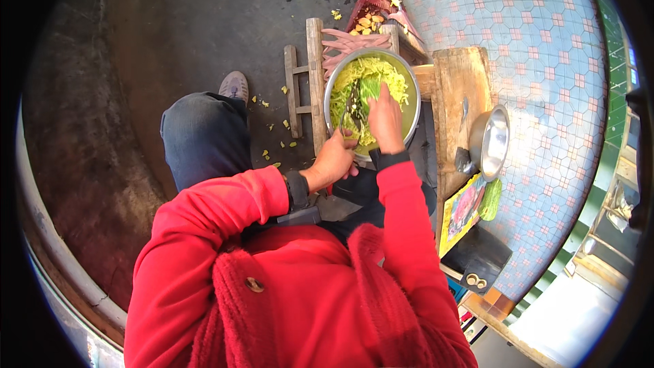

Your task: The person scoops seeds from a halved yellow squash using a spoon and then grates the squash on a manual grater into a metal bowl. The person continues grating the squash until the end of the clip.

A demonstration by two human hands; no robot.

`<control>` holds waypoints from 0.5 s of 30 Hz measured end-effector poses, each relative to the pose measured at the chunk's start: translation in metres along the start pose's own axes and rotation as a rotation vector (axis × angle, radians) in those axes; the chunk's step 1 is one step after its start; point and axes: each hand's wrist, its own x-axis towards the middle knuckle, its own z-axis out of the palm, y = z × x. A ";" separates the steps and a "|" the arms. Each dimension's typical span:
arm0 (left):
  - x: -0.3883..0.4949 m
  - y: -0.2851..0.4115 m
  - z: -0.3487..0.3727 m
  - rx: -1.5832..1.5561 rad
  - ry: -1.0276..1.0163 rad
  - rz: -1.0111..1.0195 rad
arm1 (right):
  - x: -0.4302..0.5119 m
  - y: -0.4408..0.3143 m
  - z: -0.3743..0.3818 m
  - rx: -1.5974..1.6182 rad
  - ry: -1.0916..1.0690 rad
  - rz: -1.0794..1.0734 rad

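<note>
In front of me a round metal basin (415, 122) stands on a wooden stool with a woven pink seat. Yellow-green vegetable shreds (368, 67) lie heaped in it. My left hand (333, 159) is at the basin's near rim, its fingers closed on the handle end of a dark metal tool (353, 99) that reaches over the shreds; its exact kind is unclear. My right hand (386, 120) reaches over the basin with its fingers down at a brighter green piece of vegetable (370, 90). Whether its fingers grip this piece is hard to tell.
A wooden bench (454, 87) on the right holds a spoon (465, 110) and an empty metal bowl (494, 143). A green ridged vegetable (490, 199) lies beside a colourful printed sheet (462, 212). Beyond the stool is a red dustpan (369, 2) with scraps. Yellow bits dot the dark floor.
</note>
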 end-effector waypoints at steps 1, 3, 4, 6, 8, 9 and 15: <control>-0.001 -0.001 0.000 0.019 -0.008 0.003 | -0.009 -0.002 -0.004 0.022 0.031 -0.021; -0.004 -0.003 -0.001 0.034 -0.003 0.001 | -0.037 -0.013 -0.018 -0.039 -0.153 0.085; -0.005 -0.003 -0.001 0.031 0.001 0.007 | -0.039 -0.018 -0.022 -0.037 -0.144 0.047; -0.003 -0.004 -0.001 0.042 -0.004 0.013 | -0.038 -0.026 -0.024 -0.058 -0.228 0.113; -0.002 -0.003 -0.001 0.069 -0.006 -0.007 | -0.023 -0.023 -0.016 -0.059 -0.060 0.062; -0.001 -0.003 0.000 0.050 -0.008 0.007 | -0.009 -0.016 -0.007 -0.040 -0.012 0.041; -0.003 -0.004 -0.001 0.040 -0.004 0.021 | -0.007 0.052 0.041 0.544 0.062 0.056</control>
